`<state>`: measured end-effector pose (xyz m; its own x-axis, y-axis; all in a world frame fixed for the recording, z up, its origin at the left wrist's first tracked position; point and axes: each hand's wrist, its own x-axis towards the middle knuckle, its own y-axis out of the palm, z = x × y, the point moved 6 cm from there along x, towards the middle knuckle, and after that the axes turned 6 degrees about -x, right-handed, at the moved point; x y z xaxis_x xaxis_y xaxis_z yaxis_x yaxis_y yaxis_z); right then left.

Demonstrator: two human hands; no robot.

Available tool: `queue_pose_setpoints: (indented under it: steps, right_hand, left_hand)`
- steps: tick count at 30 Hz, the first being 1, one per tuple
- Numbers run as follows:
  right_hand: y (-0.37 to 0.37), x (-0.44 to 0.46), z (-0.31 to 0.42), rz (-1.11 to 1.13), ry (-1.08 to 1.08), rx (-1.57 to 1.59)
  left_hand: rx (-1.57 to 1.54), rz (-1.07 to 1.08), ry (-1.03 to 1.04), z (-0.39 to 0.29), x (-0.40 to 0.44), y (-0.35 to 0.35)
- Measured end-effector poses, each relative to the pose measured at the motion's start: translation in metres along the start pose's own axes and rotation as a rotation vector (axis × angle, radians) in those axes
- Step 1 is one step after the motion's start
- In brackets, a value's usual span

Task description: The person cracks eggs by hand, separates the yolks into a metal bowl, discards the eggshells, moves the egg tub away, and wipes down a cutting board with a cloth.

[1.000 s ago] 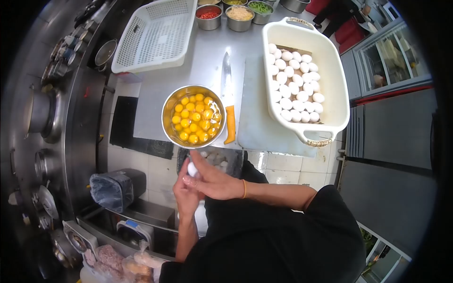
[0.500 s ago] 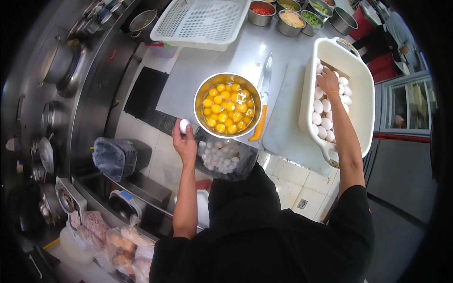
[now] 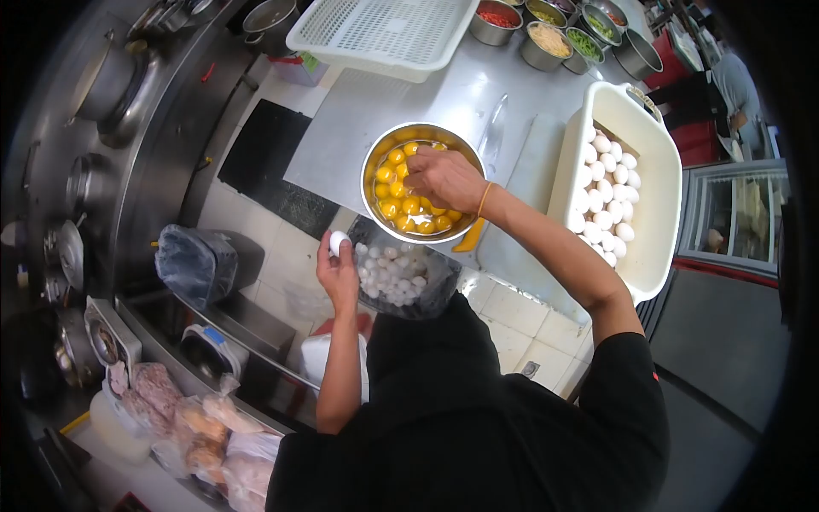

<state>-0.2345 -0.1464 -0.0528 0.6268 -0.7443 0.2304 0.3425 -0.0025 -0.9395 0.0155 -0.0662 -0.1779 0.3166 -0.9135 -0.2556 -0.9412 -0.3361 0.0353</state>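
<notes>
Several yolks lie in clear liquid in a steel bowl (image 3: pixel 371 192) near the counter's front edge. Over this bowl is my right hand (image 3: pixel 450 179), its fingers bent down and closed; whatever they hold is hidden. My left hand (image 3: pixel 338 271) is left of the bag, gripping a white egg (image 3: pixel 339 242). Below the bowl a dark bag (image 3: pixel 439 294) holds many eggshells (image 3: pixel 394 277). White eggs (image 3: pixel 606 200) fill part of a cream tub (image 3: pixel 661 183) on the right. My right wrist partly covers a knife with an orange handle (image 3: pixel 468 238).
A white perforated basket (image 3: pixel 384 38) and steel pots of chopped food (image 3: pixel 546 43) stand at the back of the counter (image 3: pixel 341 145). A lined bin (image 3: pixel 192 264) is at the left. Bagged meat (image 3: pixel 205 427) lies lower left. Another person (image 3: pixel 708 102) is at the upper right.
My right hand has moved left from the egg tub to over the yolk bowl. My left hand still holds its egg. The view has shifted slightly.
</notes>
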Motion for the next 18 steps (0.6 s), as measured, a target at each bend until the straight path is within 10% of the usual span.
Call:
queue_pose_setpoints:
  steps: [18]
  right_hand:
    - [0.027,0.000,0.000,0.092,-0.008,-0.133]
  left_hand:
    - [0.001,-0.030,-0.045,0.004,-0.002,-0.026]
